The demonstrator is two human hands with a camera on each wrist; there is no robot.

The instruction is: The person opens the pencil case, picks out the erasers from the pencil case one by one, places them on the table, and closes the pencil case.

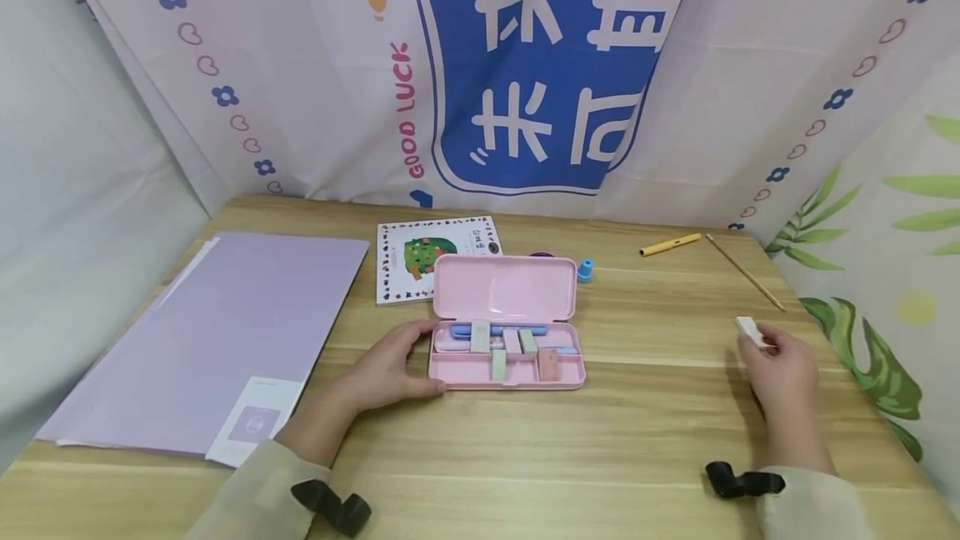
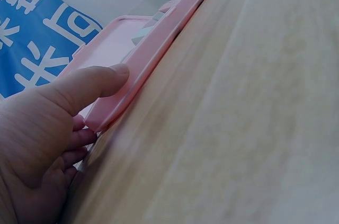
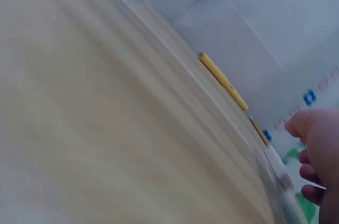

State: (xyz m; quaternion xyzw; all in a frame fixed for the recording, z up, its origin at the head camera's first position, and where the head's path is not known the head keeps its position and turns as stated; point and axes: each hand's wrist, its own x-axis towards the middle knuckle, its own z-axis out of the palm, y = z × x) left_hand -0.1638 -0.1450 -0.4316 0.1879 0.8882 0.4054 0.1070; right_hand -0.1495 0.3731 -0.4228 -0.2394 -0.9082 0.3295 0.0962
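Left hand (image 1: 390, 369): laid on the worktop (image 1: 637, 432) against the left end of the pencil case (image 1: 506, 323); thumb pressed on the front left corner of the case, fingers loosely bent beside it, nothing gripped.
Right hand (image 1: 780, 369): set on the worktop well to the right of the case; a white eraser (image 1: 748, 329) is pinched at the fingertips, still touching or just above the wood, cannot be told which.
Pencil case: pink, lid swung open and standing up at the back, placed mid-worktop; a blue pen and several small erasers are seen inside the tray.
Yellow pen (image 1: 670, 245): lying at the back right, near the hanging cloth.
Wooden stick (image 1: 744, 272): thin, lying at an angle just beside the yellow pen.
Blue sharpener (image 1: 585, 270): just behind the lid's right corner.
Booklet (image 1: 420, 257): behind the case, partly covered by the lid.
Purple folder (image 1: 217, 332): flat on the left side, apart from the left hand.
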